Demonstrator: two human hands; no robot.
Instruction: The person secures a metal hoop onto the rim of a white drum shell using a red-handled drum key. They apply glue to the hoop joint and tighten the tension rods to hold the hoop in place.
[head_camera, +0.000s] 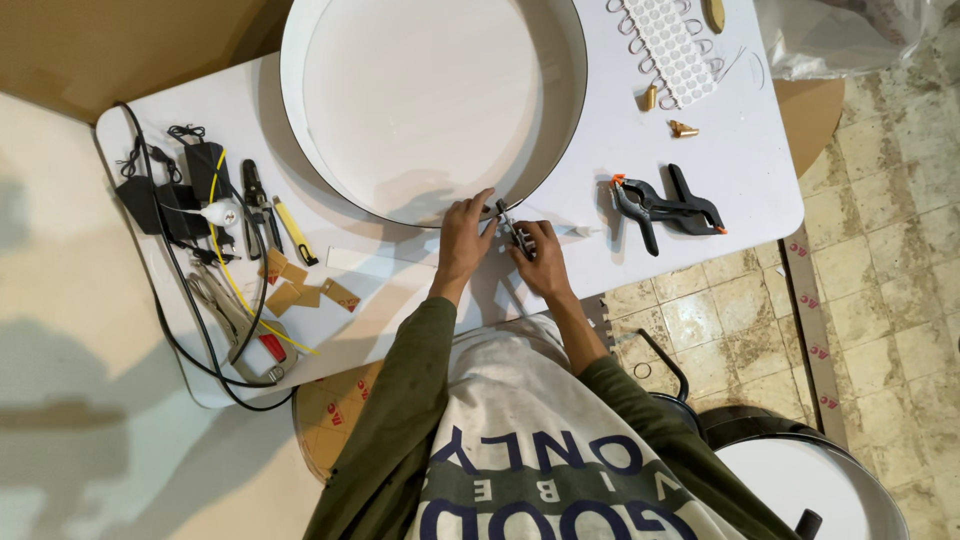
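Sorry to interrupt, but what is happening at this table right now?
A person leans over a white table, working at the near rim of a large round white tray. The left hand rests against the rim, while the right hand holds a small metal tool there. Black spring clamps lie to the right, cables to the left.

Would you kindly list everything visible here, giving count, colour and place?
round tray: one, white with a dark rim, table centre
spring clamps: two, black with orange tips, right of the hands
dotted sheet: one, white, table's far right
brass pieces: two, gold, below the sheet
adapters and cables: several, black, table's left
utility knife: one, yellow, left of centre
cardboard scraps: several, brown, near the knife
table: one, white
left hand: on the tray's rim
right hand: holding a small metal tool
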